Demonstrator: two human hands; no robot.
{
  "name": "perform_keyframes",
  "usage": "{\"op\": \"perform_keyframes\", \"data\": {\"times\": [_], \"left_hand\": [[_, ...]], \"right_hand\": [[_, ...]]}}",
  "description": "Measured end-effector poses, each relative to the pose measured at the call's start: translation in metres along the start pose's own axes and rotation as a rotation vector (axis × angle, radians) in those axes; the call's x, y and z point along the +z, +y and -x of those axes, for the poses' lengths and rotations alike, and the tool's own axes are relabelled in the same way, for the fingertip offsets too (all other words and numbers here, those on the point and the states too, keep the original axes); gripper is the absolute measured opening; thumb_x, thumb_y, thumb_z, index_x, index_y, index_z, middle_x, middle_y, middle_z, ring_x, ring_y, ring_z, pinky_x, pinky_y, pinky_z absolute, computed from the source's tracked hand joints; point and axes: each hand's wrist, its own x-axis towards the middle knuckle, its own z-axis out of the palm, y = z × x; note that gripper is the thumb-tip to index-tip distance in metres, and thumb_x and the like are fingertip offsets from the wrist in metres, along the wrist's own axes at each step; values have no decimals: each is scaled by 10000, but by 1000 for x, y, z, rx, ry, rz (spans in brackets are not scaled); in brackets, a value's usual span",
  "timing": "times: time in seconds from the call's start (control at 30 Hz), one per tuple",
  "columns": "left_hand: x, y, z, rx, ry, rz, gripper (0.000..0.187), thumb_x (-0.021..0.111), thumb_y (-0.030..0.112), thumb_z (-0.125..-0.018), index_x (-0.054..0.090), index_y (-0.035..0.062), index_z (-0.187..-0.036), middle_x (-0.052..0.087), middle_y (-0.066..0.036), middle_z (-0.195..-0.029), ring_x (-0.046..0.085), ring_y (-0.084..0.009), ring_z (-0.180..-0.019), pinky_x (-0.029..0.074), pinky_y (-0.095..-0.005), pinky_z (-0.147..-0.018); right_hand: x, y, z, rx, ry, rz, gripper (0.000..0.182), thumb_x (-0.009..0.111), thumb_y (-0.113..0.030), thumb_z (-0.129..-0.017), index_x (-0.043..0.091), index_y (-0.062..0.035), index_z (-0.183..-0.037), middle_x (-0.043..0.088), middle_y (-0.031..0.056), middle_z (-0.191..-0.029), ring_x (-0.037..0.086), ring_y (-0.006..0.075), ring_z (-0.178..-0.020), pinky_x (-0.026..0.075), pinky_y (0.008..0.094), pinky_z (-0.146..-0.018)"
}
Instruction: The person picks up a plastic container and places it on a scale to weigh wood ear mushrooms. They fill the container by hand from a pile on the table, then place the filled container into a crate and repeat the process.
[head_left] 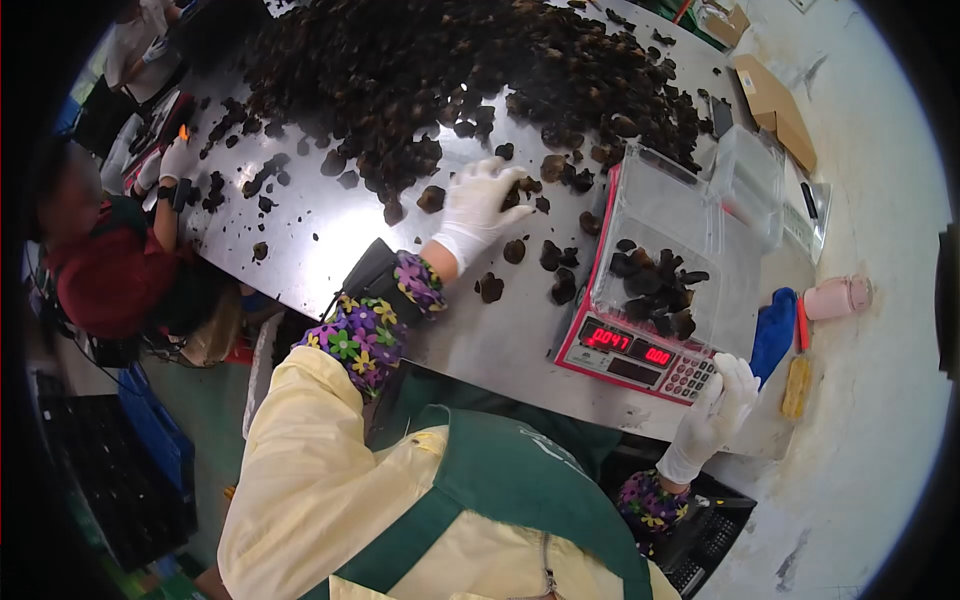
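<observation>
My left hand [480, 212], in a white glove, is over the steel table beside the big pile. Its thumb and fingers are apart, close to small pieces of dark dried mushroom [527, 186] that look like wood ear. My white-gloved right hand [716, 412] is at the front right corner of the scale, by the keypad, with its fingers stretched out and nothing in them. On the red scale [610, 352] sits a clear plastic tub [600, 292] holding a small heap of dark mushrooms [660, 285]. The red display reads 0.047 and 0.00.
A large mushroom pile [470, 60] covers the table's [460, 345] far side. Right of the scale are another clear container [748, 185], a cardboard box [775, 110], a blue cloth [773, 335], a pink cup [838, 297] and a yellow-handled brush [797, 388]. A co-worker [110, 265] works at left.
</observation>
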Motion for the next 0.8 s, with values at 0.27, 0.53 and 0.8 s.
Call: {"op": "perform_keyframes", "data": {"times": [0.27,0.53,0.8], "left_hand": [[-10,-61,32,-14,-155,280,80,661,82,-885,635,51,-953,666,-119,-1107,649,-284,-998,516,-370,-843],[-63,-66,60,-840,124,1725,236,589,264,-990,648,89,-1137,702,-74,-1093,654,-226,-1069,526,-375,-889],[-65,-87,62,-1025,116,2085,271,584,389,-976,630,125,-1016,704,-92,-986,673,-233,-914,554,-335,-688]], "right_hand": [[3,-12,-2,-8,-14,-2,241,586,21,-899,704,-76,-1085,678,53,-1132,587,267,-1168,286,507,-1157],[-1,-9,0,-37,-24,34,252,587,18,-904,702,-75,-1107,688,66,-1125,599,276,-1163,307,503,-1149],[-1,-14,-2,-54,-28,-10,243,588,20,-907,699,-60,-1108,691,75,-1116,605,287,-1135,334,497,-1125]]}}
